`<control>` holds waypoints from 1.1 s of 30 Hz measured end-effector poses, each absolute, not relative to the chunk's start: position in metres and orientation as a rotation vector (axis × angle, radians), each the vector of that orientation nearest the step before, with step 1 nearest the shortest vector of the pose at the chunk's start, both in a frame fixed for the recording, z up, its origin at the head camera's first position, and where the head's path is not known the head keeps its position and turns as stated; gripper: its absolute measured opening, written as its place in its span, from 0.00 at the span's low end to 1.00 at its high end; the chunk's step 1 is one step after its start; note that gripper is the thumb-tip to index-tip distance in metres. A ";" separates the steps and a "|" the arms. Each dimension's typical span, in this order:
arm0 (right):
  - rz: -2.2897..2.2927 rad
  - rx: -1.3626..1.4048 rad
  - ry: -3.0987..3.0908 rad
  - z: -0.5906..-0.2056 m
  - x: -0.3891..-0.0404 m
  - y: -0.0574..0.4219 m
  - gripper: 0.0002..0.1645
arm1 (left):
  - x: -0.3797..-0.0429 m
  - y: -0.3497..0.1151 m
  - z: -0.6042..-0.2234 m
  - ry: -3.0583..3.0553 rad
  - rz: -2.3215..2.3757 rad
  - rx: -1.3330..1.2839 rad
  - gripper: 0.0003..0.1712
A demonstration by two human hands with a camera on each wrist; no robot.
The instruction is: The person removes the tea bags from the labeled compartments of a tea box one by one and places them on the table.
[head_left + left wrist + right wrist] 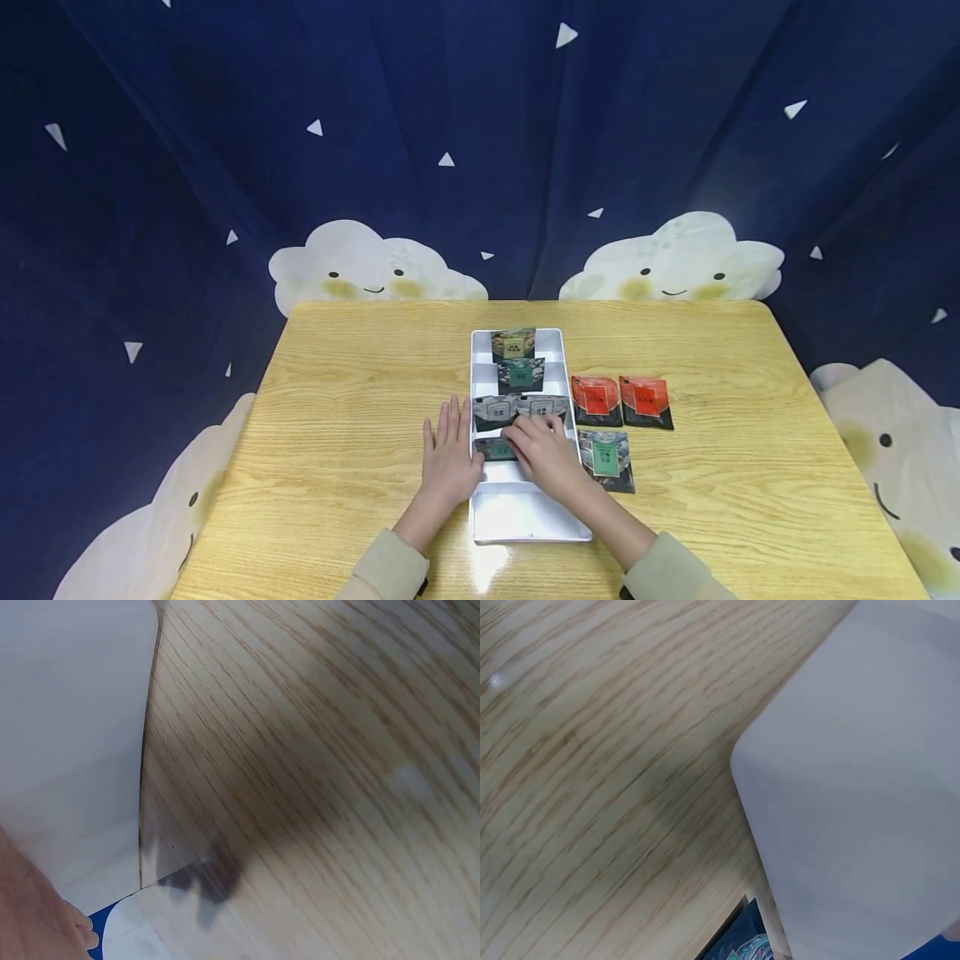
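A white divided tray [557,337] lies in the middle of a wooden table [337,375]. Its far compartments hold a yellow-brown packet [513,343], a green packet [520,375] and two grey packets [517,408]. My right hand [542,450] is inside the tray, fingers curled over a dark green packet [493,450] in a nearer compartment. My left hand [447,450] lies flat on the table against the tray's left wall. The left wrist view shows that tray wall [67,712] and the edge of my hand [30,907]. The tray [855,787] fills the right wrist view.
Two red packets [596,400] [645,402] and another green packet [606,458] lie on the table just right of the tray; that packet's corner [739,941] shows in the right wrist view. A dark blue curtain with clouds [480,167] surrounds the table.
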State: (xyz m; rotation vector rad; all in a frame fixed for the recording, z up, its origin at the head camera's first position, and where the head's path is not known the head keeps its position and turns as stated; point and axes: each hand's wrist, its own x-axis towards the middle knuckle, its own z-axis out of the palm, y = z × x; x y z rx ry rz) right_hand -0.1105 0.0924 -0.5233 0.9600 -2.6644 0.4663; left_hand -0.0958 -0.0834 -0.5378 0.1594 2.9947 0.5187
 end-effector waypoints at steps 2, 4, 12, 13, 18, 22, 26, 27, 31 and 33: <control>0.464 0.959 -2.654 -0.523 -0.111 0.092 0.11 | -0.096 -0.083 -0.538 2.995 0.513 0.159 0.44; 0.467 0.959 -2.644 -0.523 -0.111 0.092 0.10 | -0.096 -0.083 -0.538 2.996 0.512 0.161 0.44; 0.568 0.930 -2.633 -0.523 -0.113 0.093 0.07 | -0.095 -0.083 -0.539 2.998 0.530 0.170 0.43; 0.586 0.922 -2.636 -0.523 -0.113 0.094 0.07 | -0.095 -0.083 -0.538 2.998 0.528 0.169 0.43; 0.677 0.862 -2.631 -0.518 -0.114 0.098 0.10 | -0.095 -0.083 -0.538 3.000 0.519 0.171 0.44; 0.699 0.805 -2.622 -0.510 -0.115 0.104 0.11 | -0.095 -0.084 -0.538 3.002 0.524 0.172 0.44; 0.716 0.778 -2.561 -0.500 -0.119 0.112 0.12 | -0.096 -0.084 -0.539 3.004 0.530 0.172 0.44; 0.725 0.773 -2.540 -0.497 -0.120 0.114 0.12 | -0.096 -0.084 -0.539 3.004 0.531 0.171 0.44; 0.783 0.744 -2.450 -0.486 -0.123 0.122 0.11 | -0.096 -0.083 -0.541 3.009 0.543 0.173 0.44; 0.801 0.718 -2.414 -0.481 -0.125 0.127 0.10 | -0.095 -0.083 -0.541 3.010 0.536 0.171 0.44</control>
